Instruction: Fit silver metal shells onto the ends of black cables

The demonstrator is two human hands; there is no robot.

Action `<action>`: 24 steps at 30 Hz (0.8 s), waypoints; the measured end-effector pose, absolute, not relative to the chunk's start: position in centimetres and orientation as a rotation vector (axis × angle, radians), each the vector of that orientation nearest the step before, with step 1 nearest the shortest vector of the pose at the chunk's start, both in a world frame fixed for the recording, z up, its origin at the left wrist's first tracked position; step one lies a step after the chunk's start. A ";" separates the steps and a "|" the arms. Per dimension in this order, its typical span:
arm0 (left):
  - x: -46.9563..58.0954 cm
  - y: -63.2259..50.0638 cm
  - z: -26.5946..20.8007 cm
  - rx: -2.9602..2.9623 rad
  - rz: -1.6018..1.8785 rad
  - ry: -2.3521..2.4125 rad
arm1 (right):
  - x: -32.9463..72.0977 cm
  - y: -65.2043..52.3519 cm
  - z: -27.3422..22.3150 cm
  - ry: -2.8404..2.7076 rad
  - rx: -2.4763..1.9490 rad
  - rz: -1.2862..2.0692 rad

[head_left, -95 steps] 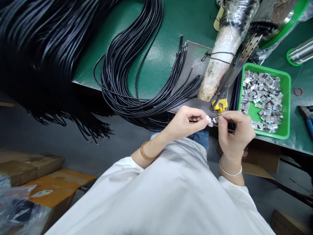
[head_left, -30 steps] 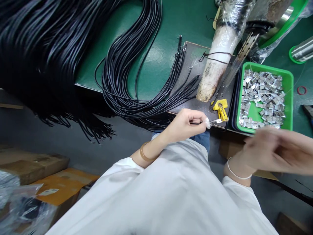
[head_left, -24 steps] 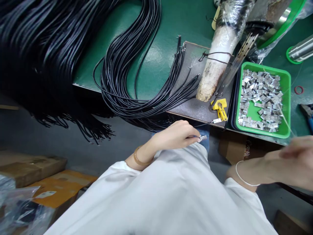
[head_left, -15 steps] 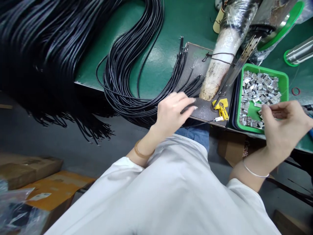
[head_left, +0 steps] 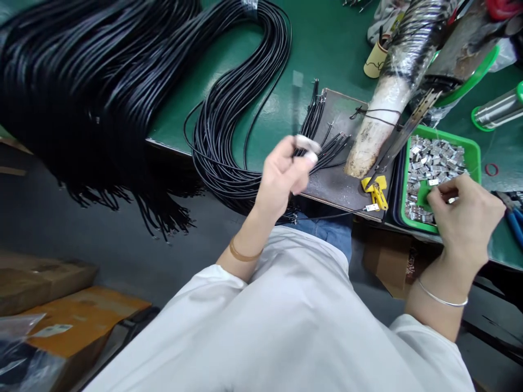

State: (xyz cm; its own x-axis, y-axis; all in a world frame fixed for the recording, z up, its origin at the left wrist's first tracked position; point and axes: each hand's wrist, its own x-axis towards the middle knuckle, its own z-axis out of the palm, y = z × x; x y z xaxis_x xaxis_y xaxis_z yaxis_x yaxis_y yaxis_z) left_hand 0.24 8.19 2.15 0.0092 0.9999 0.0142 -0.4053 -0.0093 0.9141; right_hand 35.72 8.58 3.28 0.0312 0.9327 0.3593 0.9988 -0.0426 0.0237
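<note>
My left hand [head_left: 281, 177] is closed on a black cable [head_left: 296, 111] that sticks up from the fingers, smeared by motion, with a pale end. This hand is in front of a bundle of black cables [head_left: 229, 114]. Over the near side of a green tray [head_left: 472, 155] of small silver metal shells [head_left: 437, 158], my right hand [head_left: 466, 215] has thumb and fingers pinched together. What lies between those fingertips I cannot make out. Between the hands, a cable's silver plug [head_left: 371, 207] rests against a yellow clamp-like tool [head_left: 376, 191].
A wrapped white tube [head_left: 370, 136] and a metal bar [head_left: 402, 136] slant over a dark board [head_left: 330, 188]. Many more black cables [head_left: 102, 81] hang off the left table edge. Blue-handled pliers [head_left: 514, 220] lie right of the tray; cardboard boxes [head_left: 81, 316] stand below left.
My left hand has curled closed, with a blurred cable now upright in it. My right hand has moved slightly down, still pinched by the tray. The whole view has shifted a little.
</note>
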 end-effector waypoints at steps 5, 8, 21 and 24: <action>2.4 5.5 2.3 0.770 0.686 0.336 | 31.2 6.4 4.6 -1.675 -1.688 -0.135; 4.1 4.9 2.0 0.716 0.695 0.394 | 26.4 4.1 5.6 -1.382 -1.443 0.077; 5.5 5.1 1.6 0.904 0.965 0.727 | 21.8 2.6 3.0 -1.535 -1.242 0.613; 5.2 5.2 2.2 0.943 0.907 0.670 | 21.8 2.6 2.9 -1.519 -1.232 0.665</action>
State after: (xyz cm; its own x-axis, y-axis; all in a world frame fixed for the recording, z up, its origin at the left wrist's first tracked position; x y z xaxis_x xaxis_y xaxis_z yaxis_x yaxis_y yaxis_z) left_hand 5.23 5.22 2.15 0.4708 0.8769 -0.0970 -0.3512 0.2872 0.8912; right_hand 21.84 2.58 2.94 0.0495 0.9300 0.3642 0.3638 0.3228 -0.8737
